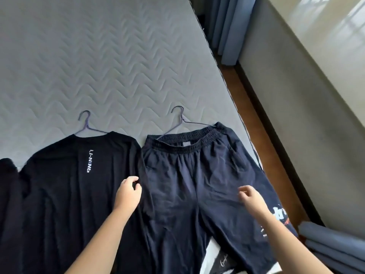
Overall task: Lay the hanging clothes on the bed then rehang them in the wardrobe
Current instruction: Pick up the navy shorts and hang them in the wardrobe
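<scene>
A: Shorts, where?
B: Navy shorts (pixel 197 184) are lying flat on the bed (pixel 98 56) by its right edge, with the waistband facing away. A wire hanger (pixel 181 117) is sticking out of the waistband.
A: Hands?
B: The left hand (pixel 128 192) is curling thumb and fingers onto the shorts' left edge and seems to be pinching the fabric. The right hand (pixel 250 196) is hovering over the right leg, fingers loosely bent, gripping nothing.
A: Neighbours?
B: A black shirt (pixel 69 184) is lying just left, touching the shorts, and is sitting on a second hanger (pixel 87 123). Another dark garment (pixel 7 194) is showing at the far left.
A: Around?
B: Blue curtain (pixel 227 26), wooden floor (pixel 256 135) and folded grey-blue cloth (pixel 325 240) are sitting to the right.
</scene>
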